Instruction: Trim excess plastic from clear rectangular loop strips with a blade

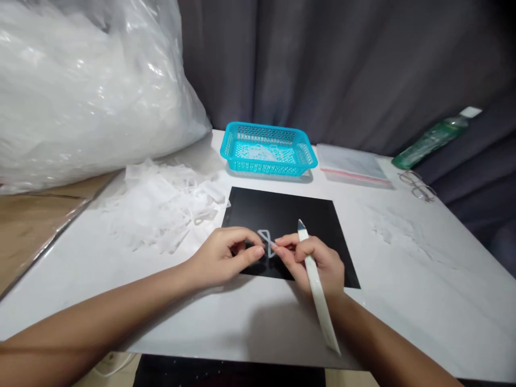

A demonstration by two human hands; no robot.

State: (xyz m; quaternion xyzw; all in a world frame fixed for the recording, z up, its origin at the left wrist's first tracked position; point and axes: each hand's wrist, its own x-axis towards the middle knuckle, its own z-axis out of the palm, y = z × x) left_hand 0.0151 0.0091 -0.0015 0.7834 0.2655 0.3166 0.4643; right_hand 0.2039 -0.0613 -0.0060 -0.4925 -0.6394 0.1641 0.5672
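Observation:
My left hand [231,255] is closed, its thumb and forefinger pinched at the left side of a small clear plastic frame [264,233]. The fingers of my right hand [316,260] pinch the frame's other side. A trimming knife [320,301] with a long whitish handle also lies through my right hand, its slanted metal tip pointing away from me. Both hands are above a black mat [282,207]; part of the frame is hidden by the fingertips. Left of the mat spreads a heap of translucent plastic pieces [161,204].
A blue perforated basket [270,167] with some clear pieces stands behind the mat. A big plastic bag [88,97] fills the back left. Right of the basket lie a zip bag [355,164], a green bottle [431,141] and glasses [419,187]. Clear scraps [395,228] lie at right.

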